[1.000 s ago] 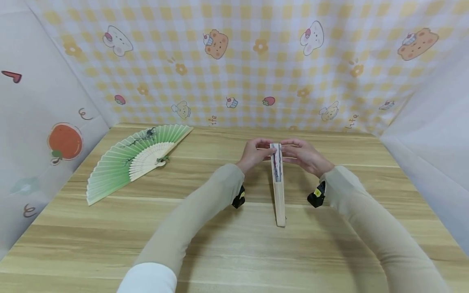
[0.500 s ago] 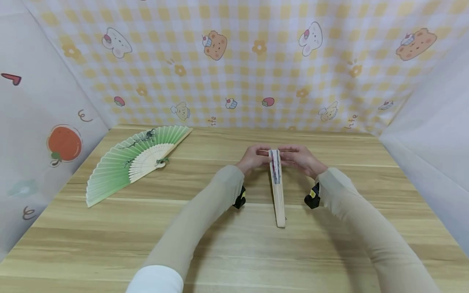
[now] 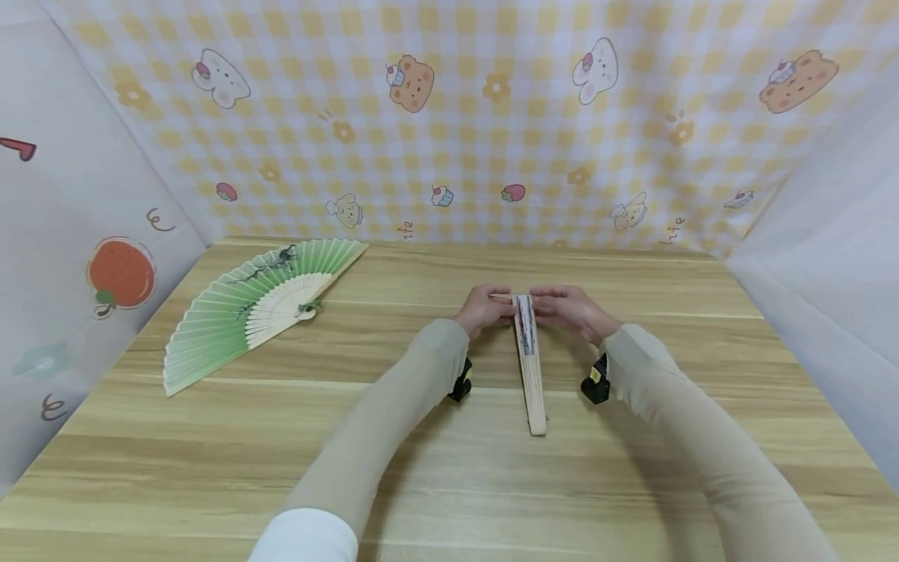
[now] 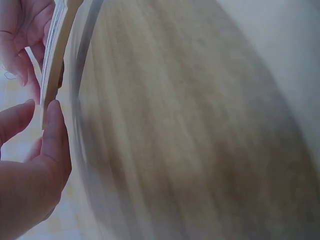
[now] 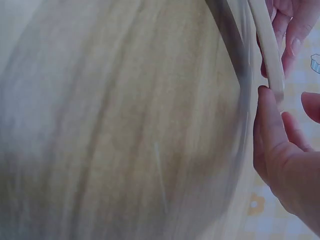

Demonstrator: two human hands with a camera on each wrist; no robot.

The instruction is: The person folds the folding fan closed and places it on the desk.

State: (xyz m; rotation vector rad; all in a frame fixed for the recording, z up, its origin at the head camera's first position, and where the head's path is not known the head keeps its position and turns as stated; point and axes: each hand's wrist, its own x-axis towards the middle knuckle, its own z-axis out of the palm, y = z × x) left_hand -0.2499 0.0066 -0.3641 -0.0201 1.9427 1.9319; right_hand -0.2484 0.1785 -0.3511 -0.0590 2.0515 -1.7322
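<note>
A folded fan (image 3: pixel 533 382) with pale ribs and a patterned leaf lies lengthwise on the table, its far end between the two hands. My left hand (image 3: pixel 486 309) touches that end from the left. On the other side is my right hand (image 3: pixel 572 310), its fingers loosely bent beside the fan. In the left wrist view, a fingertip of the left hand (image 4: pixel 35 175) meets the fan (image 4: pixel 56 60) and the thumb stands apart. The right wrist view has a finger of the right hand (image 5: pixel 290 160) against the fan's end (image 5: pixel 272 65), thumb apart too.
A green fan (image 3: pixel 228 320) with pale ribs lies spread out at the table's left. Behind the wooden table (image 3: pixel 449 484) hangs a yellow checked cloth (image 3: pixel 463 117) with cartoon prints. White cloth stands along both sides.
Both hands have moved a little toward the person and lower. The folded fan's far end has come down with them, and its near end has hardly moved. The spread fan has stayed put.
</note>
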